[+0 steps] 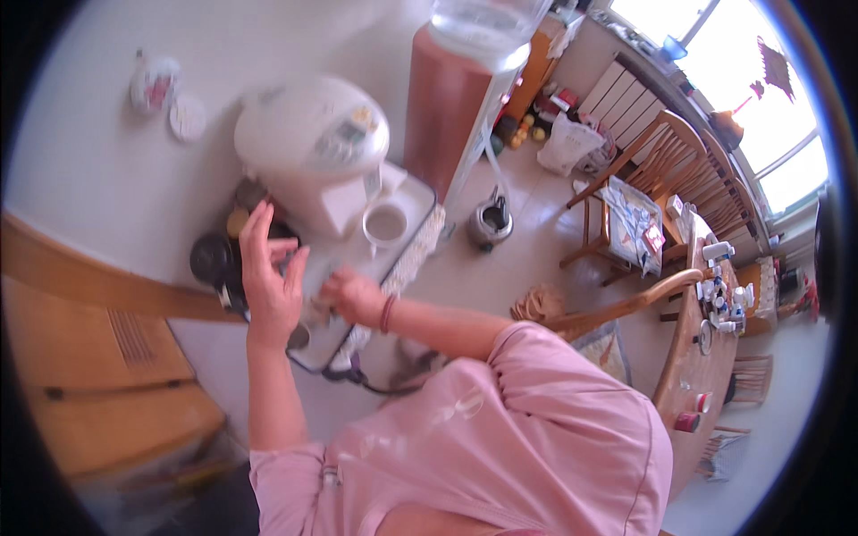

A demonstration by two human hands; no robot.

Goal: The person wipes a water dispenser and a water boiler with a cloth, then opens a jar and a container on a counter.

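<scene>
My left hand (271,275) is raised beside dark jars (211,258) near the wall, its fingers and thumb apart, with nothing plainly held. My right hand (352,295), a reddish band at its wrist, is low over a small table (338,251). Its fingers are bent down and blurred, so whether they grip anything cannot be told. Beyond both hands stands a white electric hot-water pot (308,134). A white mug (385,224) sits to its right. Close to my left wrist, near the table's edge, is a small round vessel (299,336), partly hidden by that wrist.
Right of the pot rises a reddish water dispenser (446,100) with a clear bottle. A metal kettle (491,224) is beyond the lace-trimmed table edge. Wooden chairs (660,161) and a long table (697,382) with bottles stand at right. A wooden cabinet (114,348) is at left.
</scene>
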